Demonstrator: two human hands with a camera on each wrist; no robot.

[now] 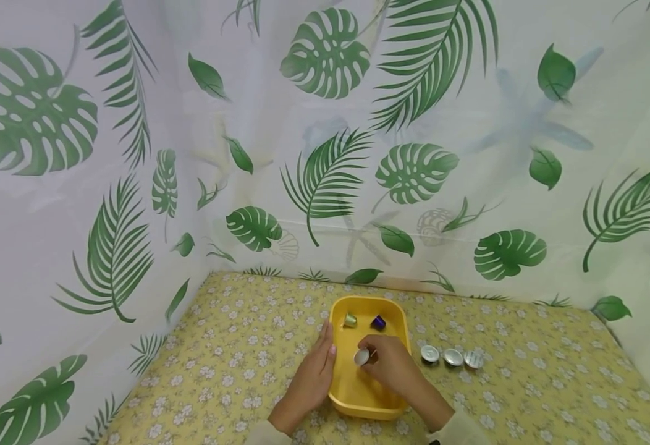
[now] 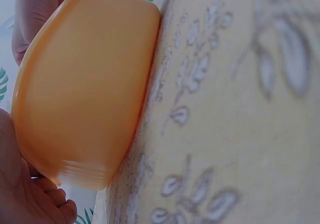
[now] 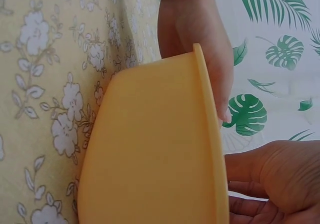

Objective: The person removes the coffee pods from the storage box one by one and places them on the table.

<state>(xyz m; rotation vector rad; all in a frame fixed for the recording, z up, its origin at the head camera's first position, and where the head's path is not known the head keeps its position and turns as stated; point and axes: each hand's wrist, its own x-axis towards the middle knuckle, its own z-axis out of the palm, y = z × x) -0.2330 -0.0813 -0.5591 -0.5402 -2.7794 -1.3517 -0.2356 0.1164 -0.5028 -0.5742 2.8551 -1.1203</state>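
Observation:
A yellow plastic basin [image 1: 361, 395] stands on the flowered cloth. My left hand [image 1: 312, 371] holds its left rim, with the thumb over the edge; in the left wrist view the fingers [image 2: 55, 196] curl under the rim. Over the basin, my right hand [image 1: 388, 364] pinches a coffee capsule [image 1: 361, 356], its round silver lid facing up towards the head camera. A light green capsule [image 1: 350, 320] and a dark blue capsule [image 1: 379, 322] lie at the far end inside the basin. The basin wall hides the held capsule from both wrist views.
Right of the basin, three more capsules stand in a row with silver lids up: a near one [image 1: 429, 354], a middle one [image 1: 453, 357] and an outer one [image 1: 474, 360]. Leaf-printed sheeting [image 1: 336, 185] rises behind and at the sides of the yellow flowered tablecloth [image 1: 219, 346].

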